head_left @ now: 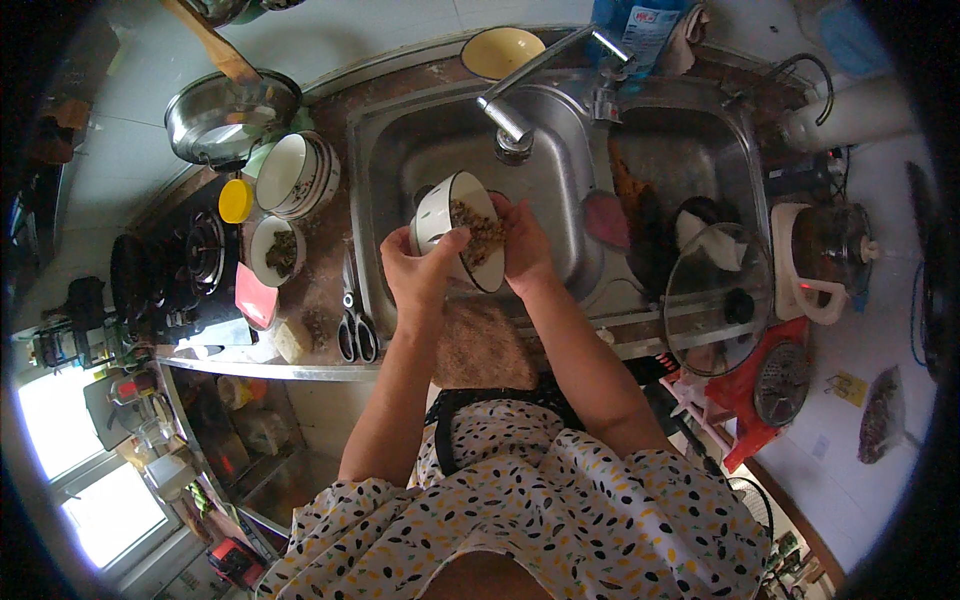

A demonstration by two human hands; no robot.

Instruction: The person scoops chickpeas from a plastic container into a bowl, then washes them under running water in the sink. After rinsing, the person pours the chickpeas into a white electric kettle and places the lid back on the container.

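A white dark-rimmed bowl [435, 215] is tilted to the right over the near part of the left sink basin [409, 142]. Brown crumbly food [480, 236] lies inside it against the lower wall. My left hand [420, 266] grips the bowl from the left, thumb over the near rim. On the right side, my right hand [523, 244] supports the bowl, its fingers partly hidden behind the rim. The faucet [506, 124] reaches over the basin beyond the bowl. A brown cloth [484, 345] hangs over the sink's front edge between my forearms.
Left of the sink are scissors [356, 330], a bowl with dark greens [279, 251], stacked bowls [289, 176] and a steel pan [225, 124]. A yellow bowl [502, 54] stands behind the basin. On the right, a glass lid [716, 300] leans by the second basin [667, 142].
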